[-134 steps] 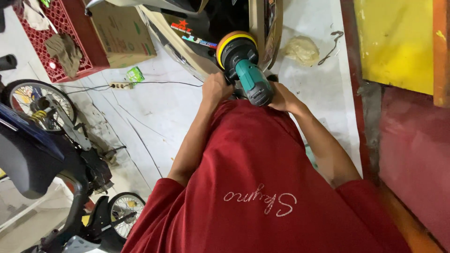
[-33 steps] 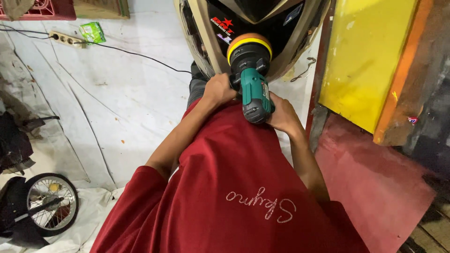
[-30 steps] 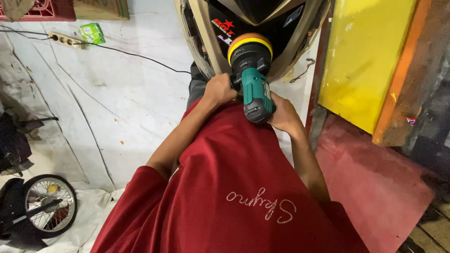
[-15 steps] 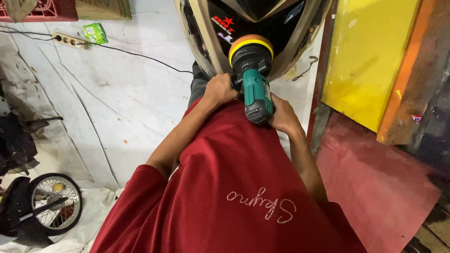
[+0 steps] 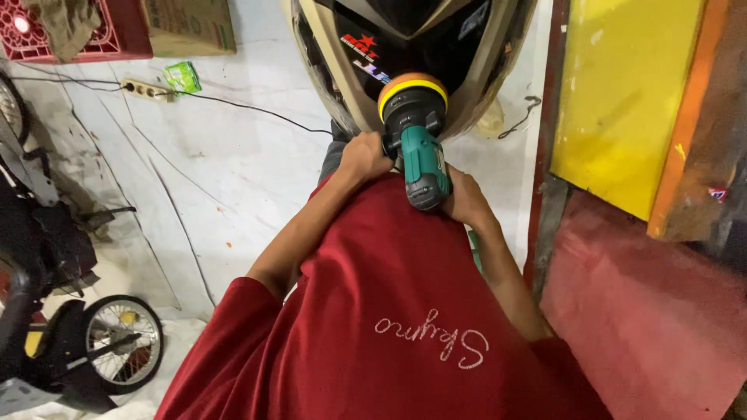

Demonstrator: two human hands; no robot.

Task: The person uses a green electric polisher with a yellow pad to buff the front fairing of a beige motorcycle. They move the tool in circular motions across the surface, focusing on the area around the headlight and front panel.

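Observation:
My left hand [image 5: 364,155] grips the side of a green and black power polisher [image 5: 420,155] near its head. My right hand [image 5: 467,198] is closed around the rear of its green body. The polisher's orange and yellow pad [image 5: 412,85] presses against the black and beige body panel of a scooter [image 5: 366,47] in front of me. My red shirt [image 5: 389,311] fills the lower middle of the view and hides my lap.
A red crate [image 5: 117,35] with a rag and a cardboard box [image 5: 191,23] stand at the top left. A power strip [image 5: 144,89] with a black cable lies on the white floor. A small wheel [image 5: 120,342] and dark scooter parts sit left. A yellow panel [image 5: 622,93] stands right.
Both hands keep their hold on the polisher, and the pad stays on the scooter panel. Compared with 4.5 s ago, the view has swung right, bringing the yellow panel closer.

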